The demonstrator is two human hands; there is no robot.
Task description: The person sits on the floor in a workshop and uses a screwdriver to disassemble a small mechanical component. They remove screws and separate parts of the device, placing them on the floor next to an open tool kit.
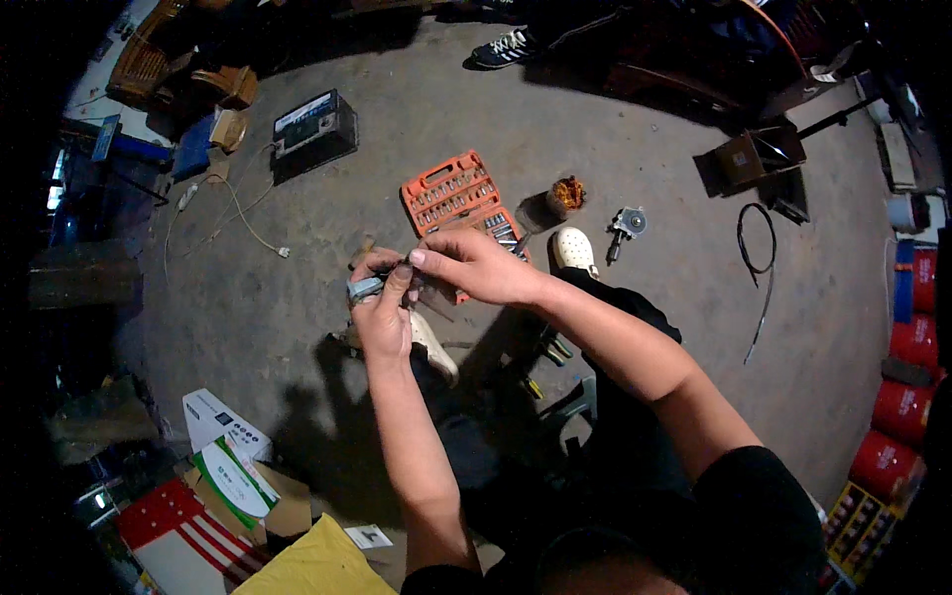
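My left hand point(382, 302) is closed around a small grey metal part point(366, 288) with a blocky end, which sticks out beside the fingers. My right hand point(476, 266) meets it from the right, its thumb and fingers pinched together at the left fingertips. Whatever lies in that pinch is too small and covered to make out. Just beyond the hands, an orange socket set case point(428, 180) lies open on the floor with rows of sockets, its near part partly hidden by my right hand.
A container of orange-brown bits point(567, 195), a motor-like metal part point(627, 227) and a black cable point(759, 268) lie to the right. A black battery point(315, 136) stands far left. Pliers point(557, 347) are near my legs. Boxes point(233, 474) fill the lower left; red drums point(900, 409) line the right.
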